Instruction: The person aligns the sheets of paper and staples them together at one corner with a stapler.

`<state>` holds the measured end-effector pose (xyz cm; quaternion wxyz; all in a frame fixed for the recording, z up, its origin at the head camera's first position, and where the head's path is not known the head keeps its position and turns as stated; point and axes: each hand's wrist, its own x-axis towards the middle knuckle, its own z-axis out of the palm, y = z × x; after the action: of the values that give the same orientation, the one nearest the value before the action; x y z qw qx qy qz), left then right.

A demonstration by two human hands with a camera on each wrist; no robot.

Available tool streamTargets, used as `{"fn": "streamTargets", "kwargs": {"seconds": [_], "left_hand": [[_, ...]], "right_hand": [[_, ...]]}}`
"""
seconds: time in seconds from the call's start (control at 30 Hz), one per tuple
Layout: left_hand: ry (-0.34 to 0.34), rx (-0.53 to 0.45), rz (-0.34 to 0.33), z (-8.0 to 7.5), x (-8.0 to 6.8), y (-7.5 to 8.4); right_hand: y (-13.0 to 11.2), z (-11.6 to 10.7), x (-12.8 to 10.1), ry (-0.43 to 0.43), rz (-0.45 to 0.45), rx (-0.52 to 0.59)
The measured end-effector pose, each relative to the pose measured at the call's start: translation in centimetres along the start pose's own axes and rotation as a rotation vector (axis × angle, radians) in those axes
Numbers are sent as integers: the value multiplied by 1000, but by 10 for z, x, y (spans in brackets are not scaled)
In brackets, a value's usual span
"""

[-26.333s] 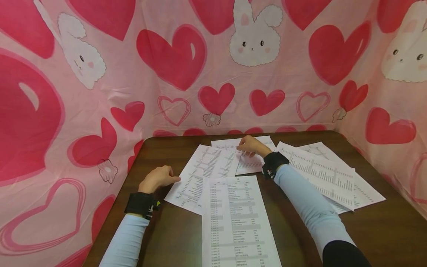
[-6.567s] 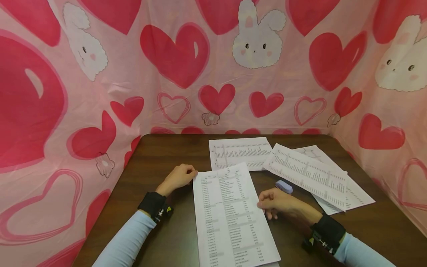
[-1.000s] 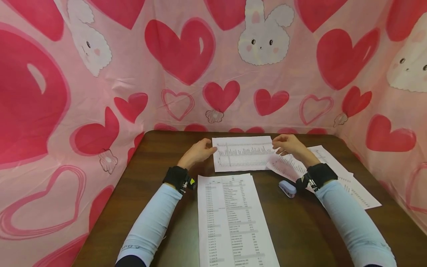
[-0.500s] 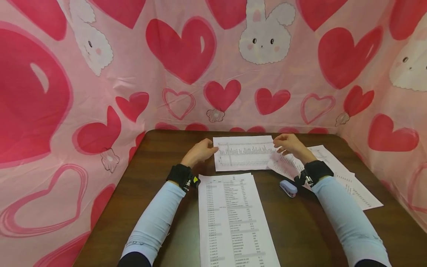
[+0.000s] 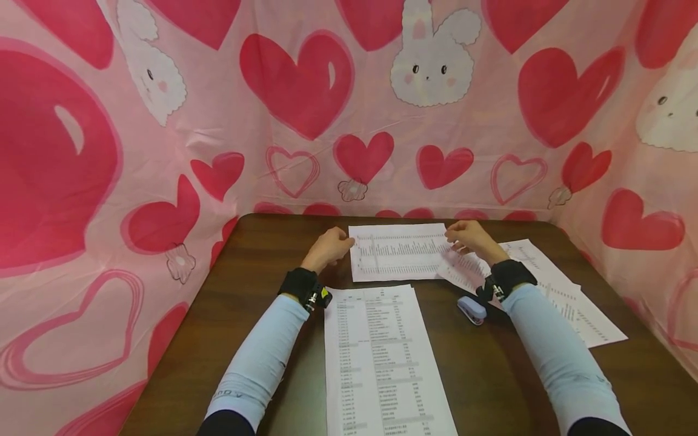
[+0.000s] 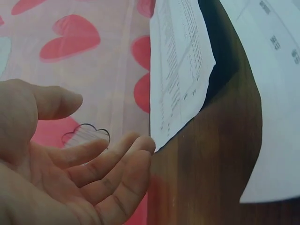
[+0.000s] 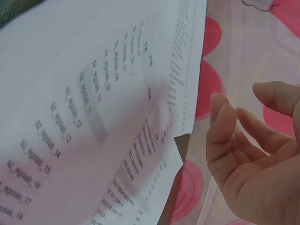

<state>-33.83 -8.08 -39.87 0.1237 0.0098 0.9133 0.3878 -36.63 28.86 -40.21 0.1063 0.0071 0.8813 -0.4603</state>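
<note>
A printed sheet of paper (image 5: 400, 251) lies crosswise at the back of the table. At its left edge is my left hand (image 5: 327, 247); in the left wrist view the fingertips are right by a corner of the sheet, thumb held apart, nothing pinched. My right hand (image 5: 473, 237) hovers at its right end, over another printed sheet (image 5: 463, 269). The right wrist view shows loosely curled right fingers (image 7: 220, 140) with a gap to the thumb. Nearer the front lies a neat stack of printed sheets (image 5: 382, 357), its lower end out of view.
A lilac stapler (image 5: 472, 310) lies right of the stack, close to my right wrist. Overlapping printed sheets (image 5: 597, 318) spread toward the right side of the brown table (image 5: 262, 363). A pink heart-patterned cloth (image 5: 305, 181) stands behind and at both sides.
Since the oldest frame, the sheets left of centre are gone from there and a stapler has appeared. My hands have moved from the front stack to the back sheet, almost still over the last second.
</note>
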Motion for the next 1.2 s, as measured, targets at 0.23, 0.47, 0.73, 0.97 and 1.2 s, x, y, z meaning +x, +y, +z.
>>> {"fn": "streamTargets", "kwargs": {"seconds": [0.23,0.47,0.73,0.97,1.2], "left_hand": [[14,-50,-46,2,8,2],[23,-38,-43,6,11,2],[95,70,-28,11,10,4],[83,61,-79,15,17,-1],[13,-18,-109,20,21,-7]], "right_hand": [[1,2,6,0,-16,-27],[-4,-3,14,-18,4,-139],[4,-7,27,22,69,-192],[9,-4,36,55,118,-192],[11,-1,42,77,169,-214]]}}
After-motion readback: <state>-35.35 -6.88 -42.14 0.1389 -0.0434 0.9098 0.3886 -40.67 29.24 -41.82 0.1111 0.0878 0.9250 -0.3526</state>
